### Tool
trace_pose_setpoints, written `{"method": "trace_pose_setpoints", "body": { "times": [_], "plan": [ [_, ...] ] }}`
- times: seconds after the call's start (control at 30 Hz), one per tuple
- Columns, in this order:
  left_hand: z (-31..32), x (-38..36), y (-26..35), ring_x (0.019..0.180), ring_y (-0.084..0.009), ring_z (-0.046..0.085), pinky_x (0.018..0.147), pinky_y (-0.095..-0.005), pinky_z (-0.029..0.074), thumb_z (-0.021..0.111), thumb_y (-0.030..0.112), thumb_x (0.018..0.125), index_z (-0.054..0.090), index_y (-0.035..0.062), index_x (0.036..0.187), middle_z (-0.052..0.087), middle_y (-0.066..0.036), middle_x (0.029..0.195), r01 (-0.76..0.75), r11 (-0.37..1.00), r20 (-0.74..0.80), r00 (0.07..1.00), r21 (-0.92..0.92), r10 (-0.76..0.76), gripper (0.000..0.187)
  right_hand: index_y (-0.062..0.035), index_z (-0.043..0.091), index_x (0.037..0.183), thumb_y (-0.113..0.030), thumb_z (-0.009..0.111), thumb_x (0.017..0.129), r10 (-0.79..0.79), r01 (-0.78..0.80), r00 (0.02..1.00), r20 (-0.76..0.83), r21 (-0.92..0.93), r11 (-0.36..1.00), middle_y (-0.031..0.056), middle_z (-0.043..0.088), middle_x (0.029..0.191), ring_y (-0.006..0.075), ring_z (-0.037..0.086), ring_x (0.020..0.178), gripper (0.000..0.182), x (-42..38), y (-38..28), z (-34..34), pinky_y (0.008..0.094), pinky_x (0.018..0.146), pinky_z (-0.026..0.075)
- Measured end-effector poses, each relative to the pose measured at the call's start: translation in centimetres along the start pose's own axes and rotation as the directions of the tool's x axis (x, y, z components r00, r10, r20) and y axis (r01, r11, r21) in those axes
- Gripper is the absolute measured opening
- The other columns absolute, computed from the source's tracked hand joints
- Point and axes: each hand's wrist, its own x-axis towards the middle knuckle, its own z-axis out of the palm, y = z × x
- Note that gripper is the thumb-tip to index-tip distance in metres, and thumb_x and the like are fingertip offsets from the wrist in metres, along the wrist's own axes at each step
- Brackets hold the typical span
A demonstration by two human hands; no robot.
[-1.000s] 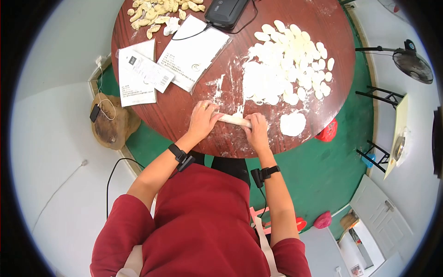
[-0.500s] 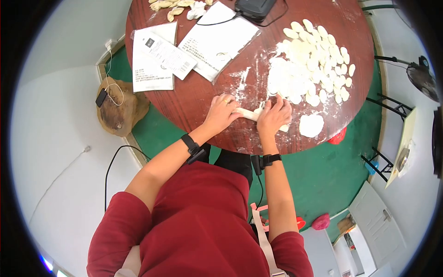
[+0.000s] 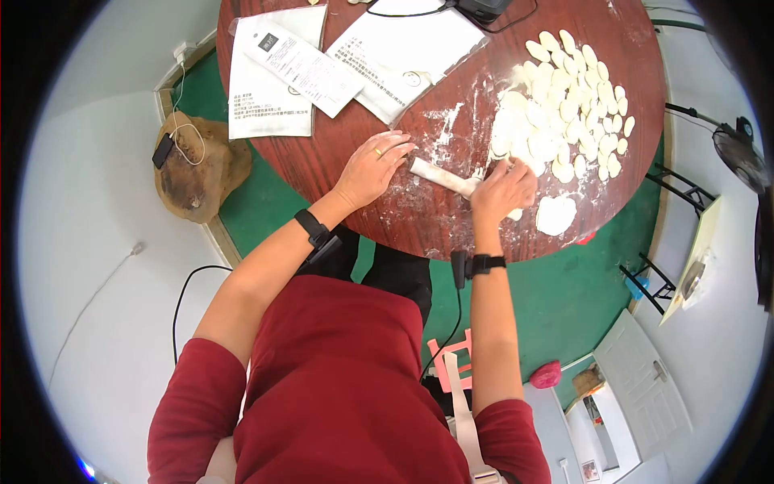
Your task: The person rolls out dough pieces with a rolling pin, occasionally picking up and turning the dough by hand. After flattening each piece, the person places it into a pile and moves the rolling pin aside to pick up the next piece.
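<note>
A pale, flour-dusted rolling pin (image 3: 442,177) lies slanted on the dark red-brown table, near its front edge. My left hand (image 3: 372,168), with a ring on one finger, is just left of the pin's bare end, not touching it, its fingers stretched out. Over the other end, my right hand (image 3: 504,191) is closed with curled fingers, and a bit of the pin shows below it. A small whitish piece beside those fingers is partly hidden. Right of this hand lies a flat white round of dough (image 3: 556,215). Many small flattened dough discs (image 3: 580,101) are spread behind, among flour.
Two printed white packages (image 3: 270,89) lie at the left of the round table (image 3: 339,173), a label card on top. A black device (image 3: 484,8) with a cable is at the back. A wooden stump (image 3: 193,173) stands left on the green floor, a fan (image 3: 740,153) right.
My left hand has let go of the rolling pin and moved left. My right hand's fingers have curled in. The view has shifted slightly, so the table sits higher.
</note>
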Motion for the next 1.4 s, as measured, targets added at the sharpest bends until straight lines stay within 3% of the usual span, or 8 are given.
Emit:
{"method": "trace_pose_setpoints", "body": {
  "times": [0.23, 0.47, 0.6, 0.77, 0.97, 1.07, 1.3, 1.4],
  "plan": [
    [0.2, 1.1, 2.7, 0.121, -0.0344, 0.061, 0.106, -0.0485, 0.049, 0.069, 0.011, 0.097, 0.067, 0.0076, 0.132, 0.067, -0.01, 0.127, -0.035, 0.999, -0.041, 0.999, -0.04, 0.034, 0.036, -0.0063, 0.057, 0.131, -0.028, 0.057, 0.106, 0.071, -0.07, 0.997, 0.024, -0.014, 0.997, 0.0196, 0.054, 0.13, 0.0357, 0.044, 0.128, 0.033, 2.1, -0.1, 0.3, 0.0524, 0.105, 0.027],
    [0.9, 3.0, 3.6, 0.111, -0.0344, 0.062, 0.097, -0.0467, 0.051, 0.071, 0.01, 0.095, 0.072, 0.0064, 0.116, 0.067, -0.011, 0.116, 0.062, 0.993, -0.117, 0.99, -0.099, -0.073, 0.022, -0.0057, 0.054, 0.135, -0.029, 0.059, 0.105, 0.047, -0.046, 0.999, 0.018, -0.038, 0.998, 0.0206, 0.052, 0.133, 0.0383, 0.041, 0.133, 0.039, -1.4, 0.6, 0.5, 0.0567, 0.107, 0.027],
    [1.3, 3.1, 3.1, 0.109, -0.0323, 0.063, 0.093, -0.0442, 0.052, 0.075, 0.015, 0.093, 0.072, 0.0057, 0.111, 0.066, -0.01, 0.111, 0.065, 0.987, -0.003, 0.998, -0.144, -0.066, 0.02, -0.0056, 0.053, 0.135, -0.029, 0.058, 0.104, 0.112, -0.113, 0.994, 0.012, 0.033, 0.993, 0.02, 0.051, 0.135, 0.0383, 0.041, 0.131, 0.039, 2.9, 0.0, 1.0, 0.057, 0.105, 0.029],
    [1.4, 2.1, 2.7, 0.11, -0.0324, 0.062, 0.094, -0.0444, 0.053, 0.076, 0.015, 0.092, 0.074, 0.0065, 0.109, 0.066, -0.009, 0.112, 0.08, 0.99, 0.092, 0.993, -0.114, -0.07, 0.019, -0.0051, 0.054, 0.135, -0.029, 0.055, 0.105, 0.085, -0.086, 0.996, -0.022, -0.06, 0.994, 0.0195, 0.051, 0.134, 0.0385, 0.042, 0.131, 0.038, -2.5, 1.1, 0.9, 0.0553, 0.105, 0.028],
    [1.0, 3.4, 3.5, 0.109, -0.0332, 0.063, 0.094, -0.0435, 0.053, 0.076, 0.013, 0.091, 0.075, 0.0071, 0.106, 0.068, -0.008, 0.11, 0.01, 0.99, -0.068, 0.997, -0.141, -0.02, 0.016, -0.0069, 0.055, 0.133, -0.03, 0.051, 0.108, 0.135, -0.135, 0.991, 0.003, 0.022, 0.991, 0.0192, 0.052, 0.13, 0.0373, 0.043, 0.129, 0.034, 3.3, -0.7, 0.7, 0.0565, 0.105, 0.028],
    [1.4, 4.9, 3.5, 0.105, -0.0328, 0.064, 0.092, -0.0432, 0.053, 0.075, 0.01, 0.09, 0.075, 0.006, 0.105, 0.069, -0.008, 0.108, -0.007, 0.996, -0.048, 0.999, -0.09, 0.003, 0.015, -0.0086, 0.057, 0.13, -0.029, 0.055, 0.106, 0.121, -0.121, 0.993, -0.003, -0.015, 0.993, 0.0169, 0.052, 0.131, 0.0355, 0.044, 0.13, 0.032, -1.8, 0.4, 1.0, 0.0567, 0.106, 0.027],
    [5.6, 8.5, 5.5, 0.103, -0.0334, 0.066, 0.09, -0.0448, 0.054, 0.071, 0.011, 0.092, 0.074, 0.0049, 0.103, 0.068, -0.01, 0.101, -0.076, 0.997, 0.324, 0.943, -0.025, 0.08, 0.014, -0.0035, 0.057, 0.125, -0.028, 0.06, 0.102, 0.164, -0.164, 0.986, -0.022, 0.013, 0.986, 0.0159, 0.056, 0.124, 0.0358, 0.048, 0.124, 0.034, 1.1, 0.0, 0.8, 0.053, 0.106, 0.028],
    [7.0, 9.9, 6.0, 0.107, -0.0362, 0.066, 0.09, -0.0473, 0.055, 0.074, 0.012, 0.09, 0.074, 0.0039, 0.106, 0.068, -0.014, 0.104, 0.003, 0.999, 0.44, 0.898, 0.042, -0.021, 0.018, -0.0033, 0.059, 0.12, -0.023, 0.063, 0.099, 0.173, -0.171, 0.985, -0.022, 0.086, 0.982, 0.0172, 0.058, 0.119, 0.0368, 0.049, 0.121, 0.029, 0.5, 0.2, 0.8, 0.0528, 0.104, 0.029]
  ]
}}
